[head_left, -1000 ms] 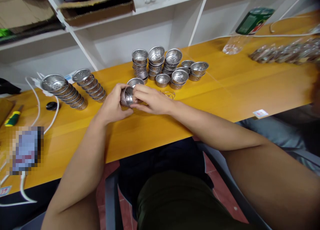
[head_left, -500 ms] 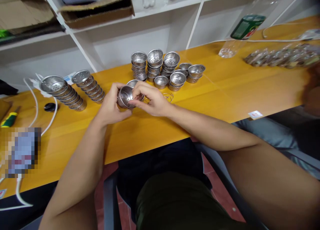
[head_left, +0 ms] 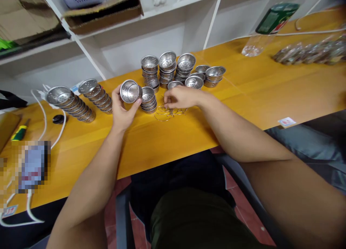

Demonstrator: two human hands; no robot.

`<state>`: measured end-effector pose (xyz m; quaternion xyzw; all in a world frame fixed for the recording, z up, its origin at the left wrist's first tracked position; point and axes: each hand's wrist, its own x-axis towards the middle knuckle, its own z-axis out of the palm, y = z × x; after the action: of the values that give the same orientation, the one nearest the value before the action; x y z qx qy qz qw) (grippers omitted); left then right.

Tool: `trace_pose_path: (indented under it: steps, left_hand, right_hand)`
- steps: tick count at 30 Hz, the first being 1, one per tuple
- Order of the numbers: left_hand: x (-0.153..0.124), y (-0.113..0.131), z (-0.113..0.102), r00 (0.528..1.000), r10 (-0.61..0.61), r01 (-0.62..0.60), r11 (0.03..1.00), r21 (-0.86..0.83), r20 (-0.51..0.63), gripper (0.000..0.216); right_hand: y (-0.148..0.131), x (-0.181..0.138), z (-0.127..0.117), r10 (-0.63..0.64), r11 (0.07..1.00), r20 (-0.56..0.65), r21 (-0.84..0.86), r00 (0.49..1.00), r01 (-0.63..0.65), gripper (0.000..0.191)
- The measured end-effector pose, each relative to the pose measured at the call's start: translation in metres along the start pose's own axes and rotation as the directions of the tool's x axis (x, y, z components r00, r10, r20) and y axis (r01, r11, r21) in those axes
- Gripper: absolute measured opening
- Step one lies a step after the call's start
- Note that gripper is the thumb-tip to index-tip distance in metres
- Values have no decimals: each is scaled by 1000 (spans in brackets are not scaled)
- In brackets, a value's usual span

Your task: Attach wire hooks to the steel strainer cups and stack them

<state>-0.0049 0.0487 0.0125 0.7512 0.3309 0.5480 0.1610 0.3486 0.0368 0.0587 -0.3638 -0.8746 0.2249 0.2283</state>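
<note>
Cup (head_left: 175,84) part-hidden behind R hand (head_left: 181,96), btl (head_left: 278,19) top & bags (head_left: 310,53) cut off at upper/R edges, device (head_left: 34,168) pixelated.

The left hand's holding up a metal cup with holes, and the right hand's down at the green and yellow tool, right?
Not quite: in the head view, the right hand is at the thin wires, not the tool. The left hand does hold up a metal cup with holes.

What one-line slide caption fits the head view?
Left hand holding a round silver perforated metal cup, right hand at thin curved metal wires on an orange tabletop.
</note>
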Motion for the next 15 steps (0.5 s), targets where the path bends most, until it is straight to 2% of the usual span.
trace_pose_path:
  steps: [1,3,7,10,15]
  left_hand:
    - [0,1,5,1000,-24,25,1000,-9,14,110]
    - [0,4,15,998,-45,45,999,-13,32,114]
    - [3,7,25,997,-33,35,999,-34,69,112]
    - [2,9,27,993,-56,66,994,-89,106,110]
    - [-1,9,26,986,-102,119,983,-136,130,100]
  right_hand:
    - [2,2,3,17,1000,-6,-23,1000,-17,28]
    - [1,5,9,6,998,-105,-60,995,-12,25]
    - [-13,12,20,-109,993,-388,2,915,119,58]
    - [-20,20,35,-179,969,-450,74,875,236,75]
    - [-17,31,54,-141,949,-489,182,861,259,90]
